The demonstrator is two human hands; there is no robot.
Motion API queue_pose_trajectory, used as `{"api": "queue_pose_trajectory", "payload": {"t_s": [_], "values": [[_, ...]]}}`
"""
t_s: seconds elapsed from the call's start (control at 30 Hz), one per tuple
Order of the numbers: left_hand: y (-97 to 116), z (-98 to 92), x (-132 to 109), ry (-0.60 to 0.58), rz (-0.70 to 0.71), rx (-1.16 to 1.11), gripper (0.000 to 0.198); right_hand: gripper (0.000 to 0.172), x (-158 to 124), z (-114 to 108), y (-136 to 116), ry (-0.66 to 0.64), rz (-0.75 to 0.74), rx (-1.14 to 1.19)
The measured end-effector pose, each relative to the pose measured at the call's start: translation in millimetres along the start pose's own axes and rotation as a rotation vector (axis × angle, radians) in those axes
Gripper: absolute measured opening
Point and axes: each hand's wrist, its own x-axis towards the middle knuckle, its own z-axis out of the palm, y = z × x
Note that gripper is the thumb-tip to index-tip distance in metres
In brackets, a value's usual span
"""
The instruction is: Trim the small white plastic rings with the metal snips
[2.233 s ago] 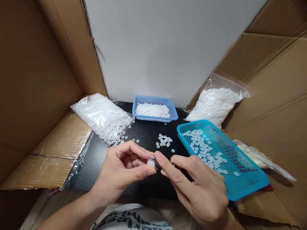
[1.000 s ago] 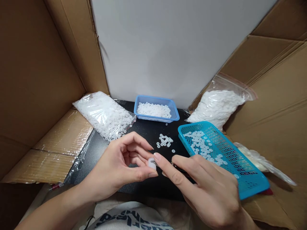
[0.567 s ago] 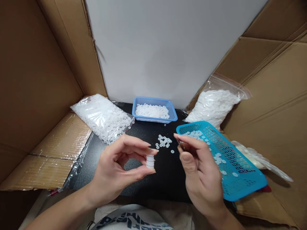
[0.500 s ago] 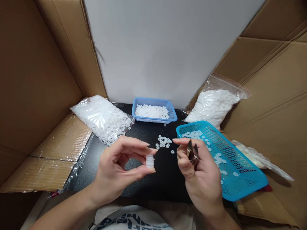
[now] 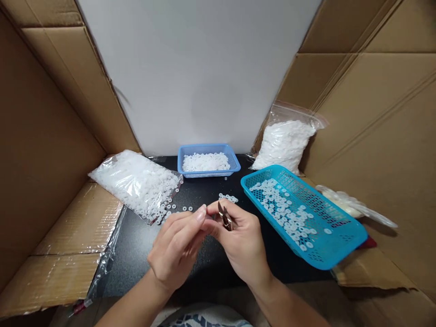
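My hands meet over the black mat (image 5: 136, 245). My left hand (image 5: 177, 252) has its fingers curled and pressed together, fingertips against the right hand; anything in them is hidden. My right hand (image 5: 243, 245) pinches small metal tweezers (image 5: 225, 217), tips pointing up. Loose white rings (image 5: 229, 198) lie on the mat just beyond my fingers. A teal basket (image 5: 327, 213) with several white rings in it sits tilted to the right of my right hand.
A small blue basket (image 5: 208, 148) of white rings stands at the back by the white board. Clear bags of white rings lie at the left (image 5: 136, 181) and back right (image 5: 286, 143), another bag (image 5: 350, 206) behind the teal basket. Cardboard walls enclose both sides.
My hands were apart, the left one holding up a short stack of white rings. They have come together and the stack is hidden. The view has also shifted.
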Motion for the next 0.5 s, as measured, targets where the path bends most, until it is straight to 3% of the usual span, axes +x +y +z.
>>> {"api": "queue_pose_trajectory", "payload": {"t_s": [0.1, 0.2, 0.27, 0.33, 0.4, 0.5], "values": [[3.3, -2.1, 6.3, -0.04, -0.113, -0.214, 0.058, 0.014, 7.4, -14.2, -4.6, -0.11, -0.175, -0.108], [8.2, -6.5, 16.3, -0.201, -0.46, -0.524, 0.065, 0.005, 13.5, -25.9, -9.4, -0.3, -0.322, -0.152], [10.9, -8.3, 21.6, -0.326, -0.693, -0.613, 0.071, 0.008, 16.5, -29.8, -10.5, -0.376, -0.357, -0.181], [12.6, -8.1, 24.0, -0.369, -0.846, -0.647, 0.07, 0.011, 18.7, -31.5, -10.3, -0.441, -0.362, -0.211], [13.2, -6.6, 23.6, -0.363, -0.912, -0.675, 0.066, 0.013, 20.4, -32.3, -9.8, -0.501, -0.37, -0.221], [12.8, -4.4, 21.5, -0.336, -0.896, -0.716, 0.056, 0.012, 21.4, -33.6, -9.6, -0.516, -0.356, -0.203]]}}
